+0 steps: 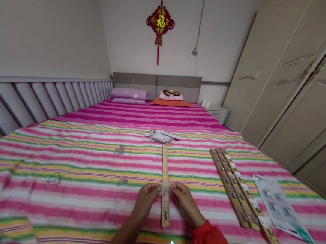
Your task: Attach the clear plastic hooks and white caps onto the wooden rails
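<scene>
**A:** Status?

**B:** Your left hand (pixel 146 200) and right hand (pixel 186 202) are both narrow, fingertips pinching a clear piece (pixel 164 191) on the drilled wooden strip (pixel 164 163), which lies lengthwise on the striped bedspread (pixel 74 201).

**A:** Risks?

**B:** The soft bedding could let the strip tilt under your pressure. A weak pinch could drop the clear piece, and it would be hard to spot on those stripes.

**A:** Count?

**B:** One strip in hand. Three more strips (pixel 232 187) side by side at right, apparently. One printed sheet (pixel 277 208). One heap of packets (pixel 160 136). Three loose clear scraps (pixel 119 149) at left.
</scene>
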`<state>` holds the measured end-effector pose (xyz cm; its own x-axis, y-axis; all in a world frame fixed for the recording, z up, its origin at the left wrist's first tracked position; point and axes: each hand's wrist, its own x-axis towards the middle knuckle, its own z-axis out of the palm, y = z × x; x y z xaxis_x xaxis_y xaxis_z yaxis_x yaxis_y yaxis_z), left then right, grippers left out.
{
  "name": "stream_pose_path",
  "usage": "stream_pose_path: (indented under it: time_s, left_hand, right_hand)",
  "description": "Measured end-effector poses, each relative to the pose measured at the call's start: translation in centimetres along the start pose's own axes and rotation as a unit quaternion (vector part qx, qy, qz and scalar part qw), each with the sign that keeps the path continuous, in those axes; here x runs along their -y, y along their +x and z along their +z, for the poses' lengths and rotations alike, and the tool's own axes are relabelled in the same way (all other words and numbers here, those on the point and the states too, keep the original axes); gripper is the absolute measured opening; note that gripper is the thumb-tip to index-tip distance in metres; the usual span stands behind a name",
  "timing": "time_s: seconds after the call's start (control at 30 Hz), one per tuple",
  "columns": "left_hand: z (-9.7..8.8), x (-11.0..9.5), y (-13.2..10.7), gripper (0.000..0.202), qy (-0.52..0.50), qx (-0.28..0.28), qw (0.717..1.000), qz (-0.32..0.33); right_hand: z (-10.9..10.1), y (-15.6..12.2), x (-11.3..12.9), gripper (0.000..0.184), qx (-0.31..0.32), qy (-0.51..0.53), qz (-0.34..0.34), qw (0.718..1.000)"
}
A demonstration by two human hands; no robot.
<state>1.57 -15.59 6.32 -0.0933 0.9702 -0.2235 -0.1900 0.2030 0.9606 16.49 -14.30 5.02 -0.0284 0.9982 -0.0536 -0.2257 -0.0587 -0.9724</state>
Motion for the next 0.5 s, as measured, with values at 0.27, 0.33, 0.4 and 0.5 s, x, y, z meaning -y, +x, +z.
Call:
stream_pose_path:
  time_s: [0.27,0.33,0.4,0.5]
  left_hand:
    - [0.4,1.1,2.2,0.023,0.059,0.025,0.998,0.013]
    - [0.4,1.4,2.6,0.021,0.066,0.022,0.998,0.008]
    - [0.4,1.7,3.0,0.019,0.073,0.019,0.997,0.003]
    - [0.5,2.0,3.3,0.017,0.082,0.014,0.997,-0.003]
  right_hand:
    - [-0.6,1.3,-2.1,0.014,-0.015,-0.026,0.0,1.0]
    - [-0.7,1.5,-2.4,0.015,-0.019,-0.036,-0.003,0.999]
    - [-0.7,1.7,-2.7,0.017,-0.025,-0.046,-0.007,0.999]
    - [-0.9,2.0,-3.1,0.019,-0.03,-0.063,-0.012,0.997]
